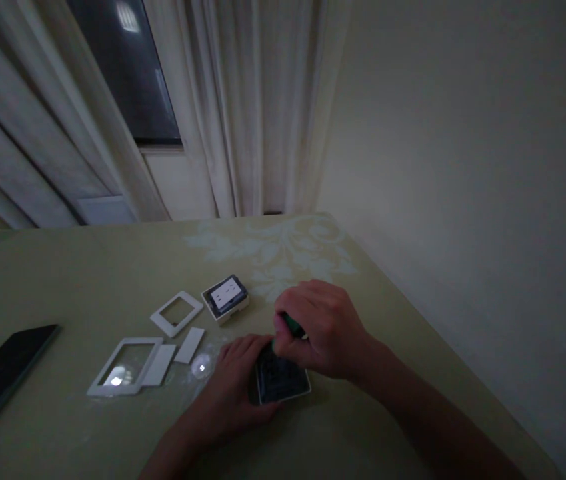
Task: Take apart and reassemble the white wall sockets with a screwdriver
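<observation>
My left hand is wrapped around the side of a white-rimmed wall box with a dark face, keeping it on the table. Above its far edge, my right hand is closed around a green-handled screwdriver. The tool's tip is hidden by the fingers. Beyond my hands stands a wall socket with a white slotted face and dark surround, seated in a white box. To the left lie a white cover frame, a larger white frame and two white plates, one of them a narrow strip.
Clear plastic wrapping lies just left of my left hand. A dark, flat phone or tablet rests at the table's left. The table has a green cloth, meets a wall on the right and curtains at the back.
</observation>
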`<action>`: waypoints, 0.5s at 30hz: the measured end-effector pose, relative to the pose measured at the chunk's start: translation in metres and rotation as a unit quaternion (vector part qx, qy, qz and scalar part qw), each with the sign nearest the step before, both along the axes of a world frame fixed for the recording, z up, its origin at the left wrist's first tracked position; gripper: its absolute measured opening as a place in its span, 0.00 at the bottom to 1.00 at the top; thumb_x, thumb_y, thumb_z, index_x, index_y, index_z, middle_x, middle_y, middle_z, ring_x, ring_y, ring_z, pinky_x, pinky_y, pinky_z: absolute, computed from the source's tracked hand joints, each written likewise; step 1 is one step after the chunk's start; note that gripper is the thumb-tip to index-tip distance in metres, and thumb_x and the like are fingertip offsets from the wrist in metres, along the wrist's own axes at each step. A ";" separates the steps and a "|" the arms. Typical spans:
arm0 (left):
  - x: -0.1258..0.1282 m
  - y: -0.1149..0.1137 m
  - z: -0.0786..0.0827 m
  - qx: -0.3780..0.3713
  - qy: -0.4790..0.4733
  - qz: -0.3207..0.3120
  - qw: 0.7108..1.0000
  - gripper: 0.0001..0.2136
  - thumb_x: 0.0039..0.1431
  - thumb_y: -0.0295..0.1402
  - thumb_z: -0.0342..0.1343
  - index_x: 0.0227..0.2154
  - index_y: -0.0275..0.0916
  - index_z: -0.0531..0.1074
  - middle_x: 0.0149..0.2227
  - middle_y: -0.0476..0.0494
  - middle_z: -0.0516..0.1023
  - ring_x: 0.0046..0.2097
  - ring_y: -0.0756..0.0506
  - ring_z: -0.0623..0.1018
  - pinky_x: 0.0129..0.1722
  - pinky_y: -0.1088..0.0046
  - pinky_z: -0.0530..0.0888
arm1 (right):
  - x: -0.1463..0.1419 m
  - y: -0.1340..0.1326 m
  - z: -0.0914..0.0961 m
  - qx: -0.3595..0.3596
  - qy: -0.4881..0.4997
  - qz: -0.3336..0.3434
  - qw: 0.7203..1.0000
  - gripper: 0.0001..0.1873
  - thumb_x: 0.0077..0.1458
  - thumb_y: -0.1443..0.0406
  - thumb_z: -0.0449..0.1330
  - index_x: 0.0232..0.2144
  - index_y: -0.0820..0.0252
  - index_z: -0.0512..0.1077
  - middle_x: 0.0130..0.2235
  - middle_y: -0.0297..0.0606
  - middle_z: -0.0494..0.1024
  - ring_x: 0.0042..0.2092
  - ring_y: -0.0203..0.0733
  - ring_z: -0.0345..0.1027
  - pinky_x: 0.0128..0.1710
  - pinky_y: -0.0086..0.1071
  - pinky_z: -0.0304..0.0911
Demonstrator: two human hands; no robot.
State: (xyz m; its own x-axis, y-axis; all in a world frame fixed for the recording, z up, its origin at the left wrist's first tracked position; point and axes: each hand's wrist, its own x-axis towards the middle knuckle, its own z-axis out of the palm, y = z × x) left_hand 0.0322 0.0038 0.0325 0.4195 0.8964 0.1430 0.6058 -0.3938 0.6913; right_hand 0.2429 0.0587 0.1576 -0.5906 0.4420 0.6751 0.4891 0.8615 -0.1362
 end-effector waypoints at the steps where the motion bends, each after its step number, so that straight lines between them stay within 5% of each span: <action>1: 0.000 0.000 0.001 -0.003 0.000 0.001 1.000 0.37 0.50 0.37 0.74 0.64 0.47 0.69 0.59 0.36 0.79 0.60 0.27 0.77 0.61 0.43 0.73 | 0.001 0.000 0.000 0.000 -0.003 0.000 1.000 0.07 0.62 0.66 0.55 0.31 0.57 0.71 0.28 0.32 0.75 0.30 0.39 0.63 0.34 0.36 0.56; 15: -0.001 -0.001 -0.011 0.020 -0.013 -0.002 1.000 0.38 0.51 0.38 0.74 0.65 0.51 0.67 0.60 0.38 0.78 0.61 0.29 0.76 0.63 0.43 0.71 | 0.000 -0.011 0.011 0.035 -0.050 -0.006 0.998 0.09 0.60 0.68 0.53 0.27 0.56 0.69 0.27 0.32 0.73 0.29 0.40 0.61 0.32 0.40 0.53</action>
